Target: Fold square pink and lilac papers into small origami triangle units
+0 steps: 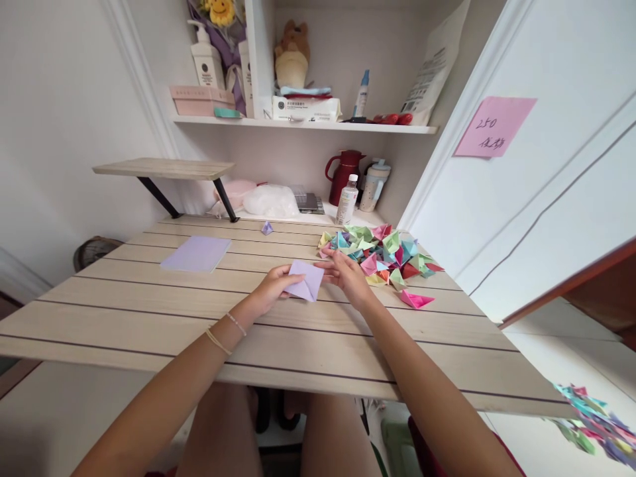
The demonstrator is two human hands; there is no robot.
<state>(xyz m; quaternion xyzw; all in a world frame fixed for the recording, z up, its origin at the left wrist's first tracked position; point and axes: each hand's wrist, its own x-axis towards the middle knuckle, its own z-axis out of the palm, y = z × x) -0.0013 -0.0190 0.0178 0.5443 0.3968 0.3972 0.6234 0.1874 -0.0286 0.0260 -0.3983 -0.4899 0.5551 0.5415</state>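
A small folded square of lilac paper is held above the middle of the table. My left hand pinches its left side, thumb on top and fingers beneath. At its right edge is my right hand, fingers stretched out and apart; whether the fingertips touch the paper I cannot tell. Just beyond the right hand lies a heap of folded paper boats in many colours. One bright pink paper boat sits apart at the near side of the heap. A small purple folded paper piece stands farther back.
A stack of lilac paper sheets lies on the left of the slatted table. Behind stand a clear bottle, a red jug and a small raised shelf. More coloured folded papers are on the floor at right.
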